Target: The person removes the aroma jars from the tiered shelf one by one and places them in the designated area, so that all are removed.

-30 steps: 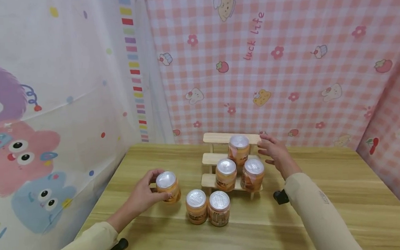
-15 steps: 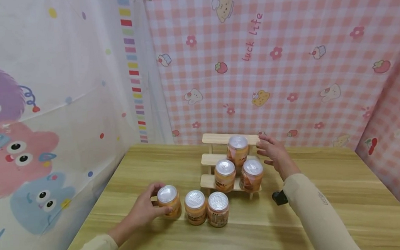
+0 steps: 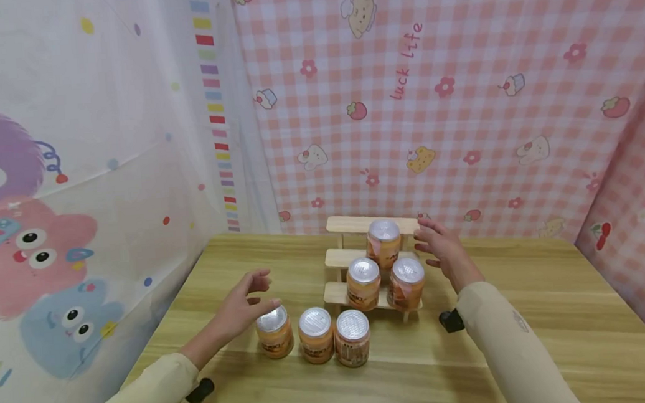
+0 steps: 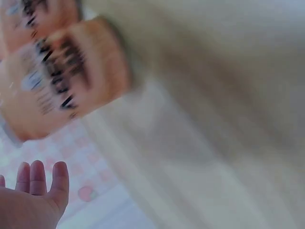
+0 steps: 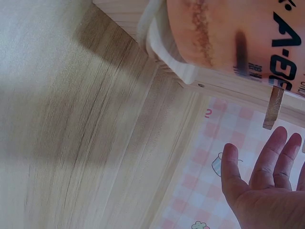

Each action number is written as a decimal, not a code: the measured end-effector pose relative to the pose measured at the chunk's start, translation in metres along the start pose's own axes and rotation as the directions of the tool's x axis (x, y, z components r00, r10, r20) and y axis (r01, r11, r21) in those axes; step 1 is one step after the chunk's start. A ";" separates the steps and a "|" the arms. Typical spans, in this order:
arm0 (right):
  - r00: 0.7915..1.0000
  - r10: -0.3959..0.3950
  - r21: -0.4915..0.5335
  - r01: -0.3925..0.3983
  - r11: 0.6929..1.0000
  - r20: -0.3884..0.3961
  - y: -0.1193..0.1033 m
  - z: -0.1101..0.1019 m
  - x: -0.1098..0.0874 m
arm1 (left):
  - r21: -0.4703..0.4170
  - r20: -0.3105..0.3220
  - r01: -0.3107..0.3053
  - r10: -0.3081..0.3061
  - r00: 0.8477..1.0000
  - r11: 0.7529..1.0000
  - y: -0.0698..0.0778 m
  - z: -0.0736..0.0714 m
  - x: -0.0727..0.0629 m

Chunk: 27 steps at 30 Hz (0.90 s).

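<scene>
On the table, three orange cans with silver lids stand in a row: a left can (image 3: 276, 341), a middle can (image 3: 316, 339) and a right can (image 3: 353, 344). My left hand (image 3: 234, 310) hovers just behind and left of the left can, fingers loose and apart, nothing in them. That hand (image 4: 35, 202) also appears at the lower left of the left wrist view, clear of the nearest can (image 4: 71, 81). My right hand (image 3: 445, 252) is beside the right end of the wooden tiered rack (image 3: 342, 258), fingers spread and holding nothing.
Three more cans stand on the rack: an upper can (image 3: 384, 247) and, on the bottom tier, a left one (image 3: 364, 286) and a right one (image 3: 407, 286). Behind the wood-grain table (image 3: 512, 338) hangs a pink checked cloth (image 3: 463, 129). A white cartoon-printed cloth (image 3: 130, 177) hangs at the left.
My left hand lowered a can to the table at the left end of the row, let go, and drew up and back from it. The right hand has stayed by the rack.
</scene>
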State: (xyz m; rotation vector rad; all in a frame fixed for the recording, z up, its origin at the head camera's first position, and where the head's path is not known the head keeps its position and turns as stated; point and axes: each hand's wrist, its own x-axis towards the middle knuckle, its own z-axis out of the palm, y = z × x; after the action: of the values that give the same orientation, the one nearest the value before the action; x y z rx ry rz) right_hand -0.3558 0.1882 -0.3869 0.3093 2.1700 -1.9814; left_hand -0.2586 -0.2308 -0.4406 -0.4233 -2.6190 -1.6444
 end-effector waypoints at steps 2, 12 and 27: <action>1.000 -0.001 0.005 0.001 1.000 -0.004 -0.001 0.000 0.000 | -0.015 -0.019 -0.013 0.012 1.000 1.000 0.008 -0.001 0.011; 1.000 -0.011 0.003 0.011 1.000 0.004 0.001 0.001 0.000 | -0.063 -0.051 0.019 -0.022 0.998 0.998 0.044 0.001 0.065; 0.995 -0.100 -0.192 0.098 0.977 -0.004 0.004 -0.008 -0.010 | -0.116 -0.055 0.089 -0.096 0.994 0.989 0.081 0.031 0.144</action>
State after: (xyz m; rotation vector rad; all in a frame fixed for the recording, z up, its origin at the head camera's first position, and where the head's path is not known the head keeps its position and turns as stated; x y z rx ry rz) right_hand -0.3447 0.1963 -0.3873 0.1889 2.4052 -1.8035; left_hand -0.3738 -0.1390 -0.3596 -0.2534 -2.5464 -1.8103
